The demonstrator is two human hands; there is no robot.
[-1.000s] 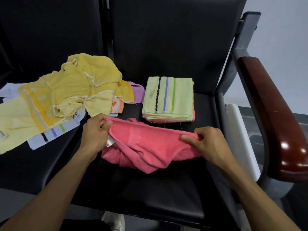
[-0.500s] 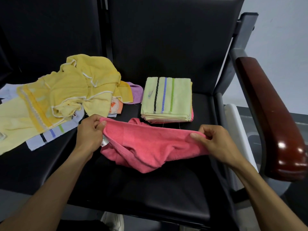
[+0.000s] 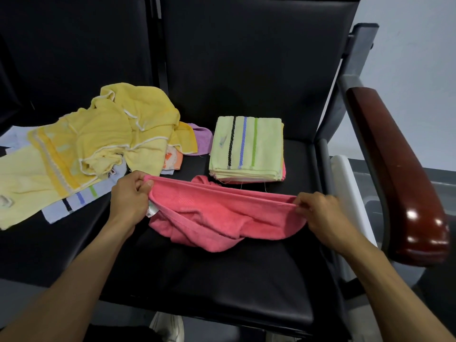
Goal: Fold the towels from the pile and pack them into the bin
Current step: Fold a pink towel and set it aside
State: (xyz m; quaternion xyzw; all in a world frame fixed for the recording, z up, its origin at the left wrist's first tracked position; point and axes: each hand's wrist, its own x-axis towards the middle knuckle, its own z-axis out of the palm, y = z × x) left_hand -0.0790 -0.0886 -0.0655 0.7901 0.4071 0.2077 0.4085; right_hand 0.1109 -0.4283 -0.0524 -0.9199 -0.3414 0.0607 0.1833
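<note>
A pink towel (image 3: 217, 213) hangs stretched between my hands over the black seat (image 3: 222, 280). My left hand (image 3: 129, 199) pinches its left corner, beside a small white label. My right hand (image 3: 318, 211) pinches the right end of the same top edge. The rest of the towel sags in rumpled folds onto the seat. Behind it lies a stack of folded towels (image 3: 246, 149), pale green with black, blue and green stripes on top. An unfolded pile of yellow towels (image 3: 98, 134) lies to the left, over a light blue striped towel (image 3: 74, 201). The white bin (image 3: 350, 191) shows at the right.
A purple cloth (image 3: 203, 139) and an orange-patterned one (image 3: 174, 160) peek from under the yellow pile. A dark red wooden armrest (image 3: 394, 169) runs along the right side above the white bin. A white shoe (image 3: 167, 327) is on the floor below the seat's front edge.
My hands have drawn apart, the right one moving further right, pulling the pink towel's top edge straighter and longer.
</note>
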